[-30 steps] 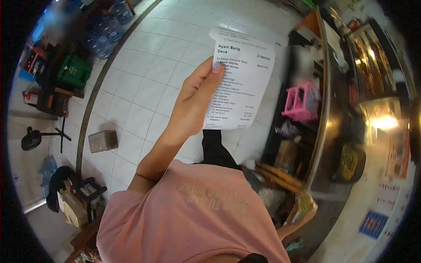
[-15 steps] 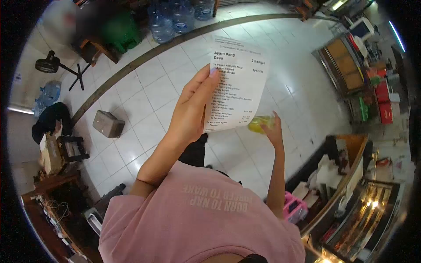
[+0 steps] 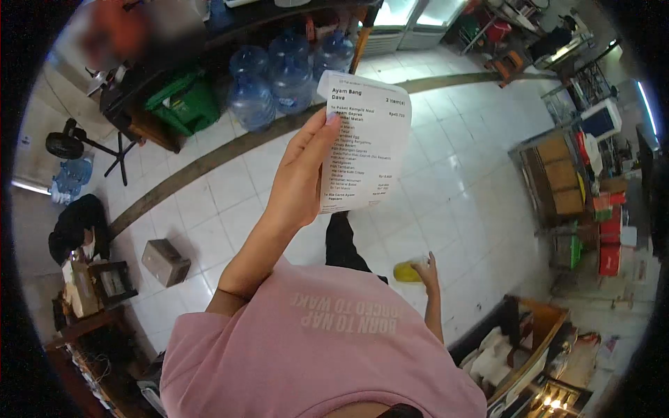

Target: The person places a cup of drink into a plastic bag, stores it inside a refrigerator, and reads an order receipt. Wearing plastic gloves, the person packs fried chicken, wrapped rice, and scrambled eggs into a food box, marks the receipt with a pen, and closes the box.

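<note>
My left hand (image 3: 304,168) grips a long white printed receipt (image 3: 369,146) by its left edge, thumb in front and fingers behind. The paper stands upright before me with its print facing me, and its lower end curls slightly. Lower and to the right, my right hand (image 3: 428,273) hangs at my side. Its fingers hold a yellow, rounded item (image 3: 406,272) by one end. That item is small and partly covered, so I cannot tell its exact kind.
White floor tiles (image 3: 446,202) lie around me. A grey box (image 3: 166,262) sits on the floor at left. Several blue water jugs (image 3: 289,76) and a green bin (image 3: 183,101) stand ahead under a counter. A black fan (image 3: 66,143) is at left, and a wooden cabinet (image 3: 561,177) at right.
More of the counter and jugs ahead has come into view. My right hand has lowered with the yellow item. My left hand keeps the receipt up before me.
</note>
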Motion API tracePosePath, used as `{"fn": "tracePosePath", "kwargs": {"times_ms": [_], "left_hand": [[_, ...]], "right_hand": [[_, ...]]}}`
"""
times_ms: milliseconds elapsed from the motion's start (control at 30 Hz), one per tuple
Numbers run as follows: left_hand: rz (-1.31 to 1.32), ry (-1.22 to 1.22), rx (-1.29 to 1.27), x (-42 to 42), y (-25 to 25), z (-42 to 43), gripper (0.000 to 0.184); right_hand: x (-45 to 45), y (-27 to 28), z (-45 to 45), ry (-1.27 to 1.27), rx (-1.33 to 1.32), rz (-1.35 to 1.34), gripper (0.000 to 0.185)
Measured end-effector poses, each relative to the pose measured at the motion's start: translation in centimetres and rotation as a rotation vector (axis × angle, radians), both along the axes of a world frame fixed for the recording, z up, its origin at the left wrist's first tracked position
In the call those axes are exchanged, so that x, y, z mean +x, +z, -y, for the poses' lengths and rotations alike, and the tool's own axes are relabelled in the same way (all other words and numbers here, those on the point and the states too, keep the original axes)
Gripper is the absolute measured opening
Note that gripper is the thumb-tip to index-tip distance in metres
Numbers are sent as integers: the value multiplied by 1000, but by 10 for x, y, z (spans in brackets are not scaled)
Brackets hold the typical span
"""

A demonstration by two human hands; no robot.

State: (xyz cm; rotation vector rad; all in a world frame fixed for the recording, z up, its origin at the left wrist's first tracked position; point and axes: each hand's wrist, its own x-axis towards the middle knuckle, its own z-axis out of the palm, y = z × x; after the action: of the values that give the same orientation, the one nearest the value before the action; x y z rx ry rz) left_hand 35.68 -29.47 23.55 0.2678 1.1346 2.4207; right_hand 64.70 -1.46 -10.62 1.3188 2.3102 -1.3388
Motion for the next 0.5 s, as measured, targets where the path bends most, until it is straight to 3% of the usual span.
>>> {"fn": "tracePosePath", "kwargs": {"times_ms": [133,200,333,500], "left_hand": [[-27,-9,53,-10,-12,-7,32],[-52,4,40,-7,0,-5,32],[-48,23,55,-10,-5,3,32],[-93,194,3,-23,-19,-17,34]], "right_hand": [[-29,26,-51,-108,-169,-139,90],[-58,1,-93,31,223,-131,81],[-165,103,-103,125,116,-358,76],[-297,165,-161,367,488,-619,74]]}}
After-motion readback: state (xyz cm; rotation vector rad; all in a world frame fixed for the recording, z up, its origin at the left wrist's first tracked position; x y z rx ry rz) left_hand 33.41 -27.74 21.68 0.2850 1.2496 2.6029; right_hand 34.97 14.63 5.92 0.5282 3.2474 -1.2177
